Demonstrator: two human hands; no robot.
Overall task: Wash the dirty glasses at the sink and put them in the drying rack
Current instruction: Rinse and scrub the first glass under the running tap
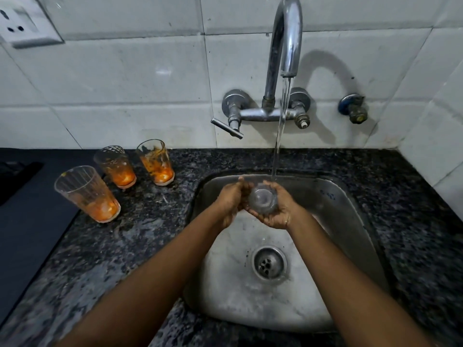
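Note:
A clear glass (263,199) lies on its side over the steel sink (350,221), its base turned toward me, under the running stream from the tap (288,41). My right hand (278,214) cups it from below and the right. My left hand (231,200) presses against its left side, fingers curled around the rim end. Three dirty glasses stand upright on the counter left of the sink, each smeared with orange residue: the nearest one (87,194), a middle one (115,166) and the one closest to the sink (156,161).
A dark speckled granite counter (150,234) surrounds the sink. A black mat (30,209) covers its left part. The tap lever (226,128) sticks out on the tiled wall, with a small valve (353,108) to the right. The drain (268,262) sits mid-basin. No drying rack shows.

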